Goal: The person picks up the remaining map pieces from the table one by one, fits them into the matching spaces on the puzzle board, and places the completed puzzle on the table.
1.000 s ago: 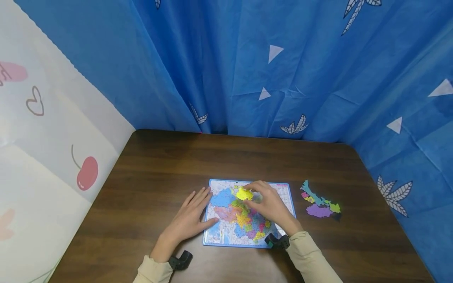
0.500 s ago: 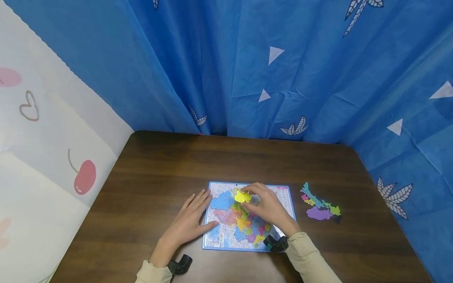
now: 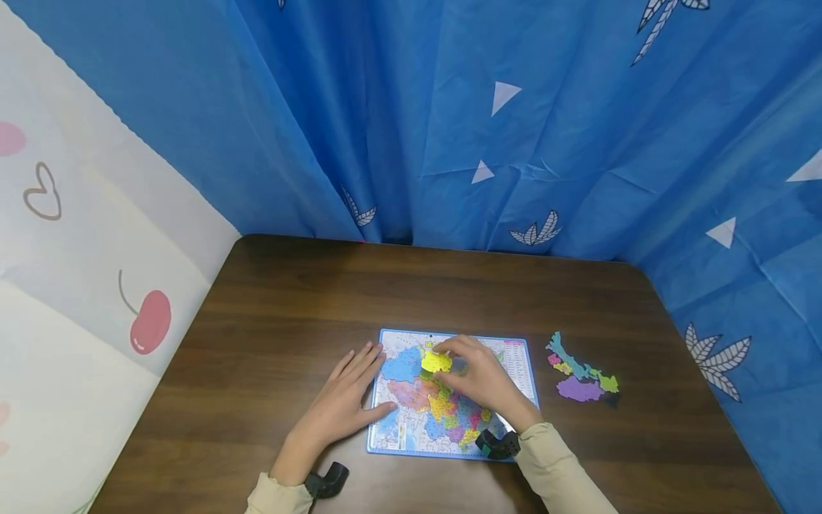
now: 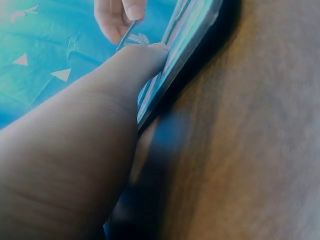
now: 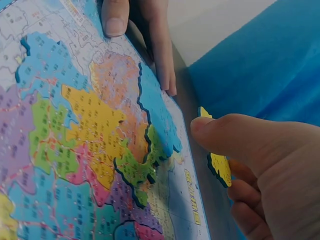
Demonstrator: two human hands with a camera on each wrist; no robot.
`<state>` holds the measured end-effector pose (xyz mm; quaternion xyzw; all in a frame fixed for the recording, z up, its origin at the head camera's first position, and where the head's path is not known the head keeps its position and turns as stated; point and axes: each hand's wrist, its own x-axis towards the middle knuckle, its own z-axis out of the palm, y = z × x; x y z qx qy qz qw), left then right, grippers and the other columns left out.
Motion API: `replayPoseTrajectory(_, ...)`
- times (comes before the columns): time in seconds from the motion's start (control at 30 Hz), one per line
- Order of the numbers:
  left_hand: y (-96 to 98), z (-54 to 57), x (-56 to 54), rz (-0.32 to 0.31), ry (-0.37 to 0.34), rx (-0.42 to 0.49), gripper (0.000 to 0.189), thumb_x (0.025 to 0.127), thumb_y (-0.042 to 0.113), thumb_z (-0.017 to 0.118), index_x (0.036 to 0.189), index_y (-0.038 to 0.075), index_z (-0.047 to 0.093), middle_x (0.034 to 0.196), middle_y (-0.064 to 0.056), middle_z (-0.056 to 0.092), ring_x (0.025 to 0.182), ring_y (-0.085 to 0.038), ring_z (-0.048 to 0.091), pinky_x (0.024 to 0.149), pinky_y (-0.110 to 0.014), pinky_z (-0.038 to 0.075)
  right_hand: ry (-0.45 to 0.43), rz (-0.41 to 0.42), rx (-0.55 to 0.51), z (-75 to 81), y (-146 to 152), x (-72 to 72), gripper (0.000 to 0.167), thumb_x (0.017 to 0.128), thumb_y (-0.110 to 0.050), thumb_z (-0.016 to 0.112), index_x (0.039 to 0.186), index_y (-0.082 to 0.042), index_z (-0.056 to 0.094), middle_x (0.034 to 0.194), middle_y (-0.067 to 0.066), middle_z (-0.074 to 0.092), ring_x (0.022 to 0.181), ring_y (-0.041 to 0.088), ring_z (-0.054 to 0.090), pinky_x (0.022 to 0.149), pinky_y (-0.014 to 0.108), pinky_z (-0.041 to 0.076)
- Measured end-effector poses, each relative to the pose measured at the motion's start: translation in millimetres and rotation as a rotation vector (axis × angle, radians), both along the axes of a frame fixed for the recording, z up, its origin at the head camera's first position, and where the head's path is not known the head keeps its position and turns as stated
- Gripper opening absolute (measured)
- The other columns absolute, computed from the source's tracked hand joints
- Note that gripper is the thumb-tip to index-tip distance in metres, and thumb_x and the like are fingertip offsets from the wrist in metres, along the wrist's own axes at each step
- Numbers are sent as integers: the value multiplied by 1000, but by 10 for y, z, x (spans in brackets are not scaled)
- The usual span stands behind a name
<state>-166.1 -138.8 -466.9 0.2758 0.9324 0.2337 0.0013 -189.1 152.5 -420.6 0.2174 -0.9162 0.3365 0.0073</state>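
Observation:
A map puzzle board (image 3: 404,338) with a blue rim lies on the table, much of it covered by coloured region pieces. Between the thumb and fingers of my right hand (image 3: 478,375) is a bright yellow puzzle piece (image 3: 435,361), held over the board's upper middle. The right wrist view shows this yellow piece (image 5: 220,167) raised off the board, partly hidden by the thumb. My left hand (image 3: 343,392) rests with fingers extended along the board's left edge, its thumb over the rim. A blue piece (image 3: 403,365) sits on the board, left of the yellow one.
Loose puzzle pieces lie right of the board: a teal piece (image 3: 568,358), a purple piece (image 3: 580,388), a green piece (image 3: 607,383) and several smaller ones. A blue curtain (image 3: 411,143) hangs behind the wooden table (image 3: 308,300), and a white patterned sheet (image 3: 83,285) is at the left.
My right hand has shifted slightly left across the board with the yellow puzzle piece, bringing it nearer the blue piece. The left hand has stayed in place.

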Motion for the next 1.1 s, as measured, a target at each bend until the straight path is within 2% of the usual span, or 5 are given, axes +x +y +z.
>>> replayPoseTrajectory(0.3, 5, -10, -4, 6, 11, 4, 89, 92, 62, 67, 158, 8, 42, 168, -10, 33, 158, -28, 24, 128, -52, 21, -33, 2, 4, -54, -54, 55, 44, 79, -30, 91, 119, -20, 74, 120, -7, 71, 106, 14, 65, 93, 40, 60)
replayPoseTrajectory(0.67, -9, -20, -10, 4, 49, 20, 88, 90, 61, 70, 155, 7, 46, 166, -11, 37, 156, -29, 28, 126, -53, 24, 3, 99, 17, -176, -108, 177, 42, 83, -29, 88, 120, -18, 72, 117, -8, 70, 109, 14, 65, 95, 39, 59)
replayPoseTrajectory(1.1, -18, 29, -34, -14, 31, 15, 90, 90, 60, 71, 156, 6, 44, 166, -10, 36, 156, -29, 28, 127, -54, 23, 31, 103, -7, -329, -151, 252, 37, 86, -24, 86, 120, -19, 72, 117, -6, 68, 109, 13, 59, 92, 35, 57)
